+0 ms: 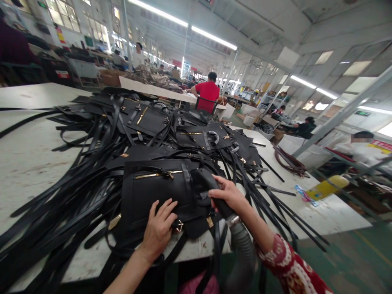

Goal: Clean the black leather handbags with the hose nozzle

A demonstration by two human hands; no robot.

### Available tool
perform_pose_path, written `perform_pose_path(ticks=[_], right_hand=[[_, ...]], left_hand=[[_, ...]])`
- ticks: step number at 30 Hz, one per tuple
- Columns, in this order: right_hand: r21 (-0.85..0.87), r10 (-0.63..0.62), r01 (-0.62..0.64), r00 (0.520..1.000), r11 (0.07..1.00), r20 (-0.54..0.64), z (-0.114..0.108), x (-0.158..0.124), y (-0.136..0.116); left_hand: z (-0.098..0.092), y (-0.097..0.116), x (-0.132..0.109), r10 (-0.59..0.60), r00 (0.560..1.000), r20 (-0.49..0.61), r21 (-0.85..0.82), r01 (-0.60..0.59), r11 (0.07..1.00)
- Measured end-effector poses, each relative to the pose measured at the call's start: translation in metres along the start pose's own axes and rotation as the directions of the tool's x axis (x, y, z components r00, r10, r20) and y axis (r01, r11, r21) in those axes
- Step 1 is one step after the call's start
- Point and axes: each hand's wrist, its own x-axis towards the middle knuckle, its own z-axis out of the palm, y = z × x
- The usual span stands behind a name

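Observation:
A black leather bag panel (153, 194) with a gold zipper (157, 174) lies in front of me on the table. My left hand (161, 224) rests on its lower part, fingers spread out. My right hand (231, 196) is wrapped around a black hose nozzle (206, 177), whose tip is over the panel's right side, near a dark strap. From the nozzle a grey ribbed hose (241, 241) runs down past the table's front edge. A gold buckle (179, 226) sits just right of my left hand. Whether the nozzle touches the leather I cannot tell.
More black bag panels (150, 118) and long straps (88, 171) are heaped across the white table (33, 134). A yellow bottle (329, 187) lies near the right edge, with coiled brown straps (289, 161) beyond it. A person in red (208, 92) sits further back.

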Motion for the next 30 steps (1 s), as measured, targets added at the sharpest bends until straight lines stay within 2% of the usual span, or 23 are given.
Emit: perform_pose_path(ticks=[3,5,7,11,12,14,16,19,21,23,26,28,30], right_hand=[[0.008,0.09,-0.09,0.994,0.996,0.064,0.006,-0.04,0.022],[0.014,0.143,-0.144,0.988,0.99,0.061,0.012,-0.053,0.036],[0.001,0.149,-0.149,0.988,0.989,0.028,0.018,-0.055,0.044],[-0.005,-0.008,0.008,0.988,1.0,-0.153,0.02,-0.043,0.04],[0.004,-0.032,0.033,0.985,0.999,-0.168,0.018,-0.044,0.037],[0.022,-0.018,0.021,0.991,1.0,-0.13,0.014,-0.051,0.033],[0.013,0.051,-0.05,0.996,0.999,-0.068,0.011,-0.062,0.035],[-0.037,0.149,-0.151,0.988,0.988,-0.034,0.017,-0.07,0.05],[-0.043,0.159,-0.161,0.987,0.986,-0.037,0.025,-0.064,0.06],[-0.002,0.119,-0.119,0.991,0.993,-0.055,0.033,-0.053,0.067],[0.078,-0.024,0.037,0.986,0.996,-0.162,0.039,-0.041,0.067],[0.091,-0.096,0.122,0.962,0.988,-0.255,0.037,-0.043,0.061],[0.091,-0.094,0.127,0.949,0.988,-0.3,0.031,-0.05,0.056]], left_hand=[[0.001,0.0,0.0,0.0,1.0,0.002,0.0,0.0,1.0],[0.001,0.0,0.0,-0.003,1.0,0.009,-0.009,0.004,1.0],[0.0,0.0,0.001,-0.004,1.0,0.019,-0.024,0.004,1.0],[0.0,0.0,0.001,-0.004,1.0,0.014,-0.037,0.005,0.999],[0.0,0.0,0.001,-0.005,1.0,0.008,-0.036,0.005,0.999],[0.001,-0.001,0.001,-0.003,1.0,0.0,-0.032,0.003,0.999],[0.002,-0.002,0.001,0.003,1.0,0.001,-0.027,-0.003,1.0],[0.004,-0.004,0.001,0.018,1.0,0.009,-0.024,-0.018,1.0],[0.005,-0.005,0.0,0.021,1.0,0.02,-0.027,-0.02,0.999],[0.004,-0.004,-0.001,0.02,0.999,0.041,-0.023,-0.019,1.0],[-0.001,0.001,0.002,0.023,0.996,0.091,0.007,-0.023,1.0],[-0.005,0.006,0.011,0.002,0.992,0.124,0.024,-0.005,1.0],[-0.004,0.012,0.025,-0.038,0.989,0.145,0.033,0.034,0.999]])
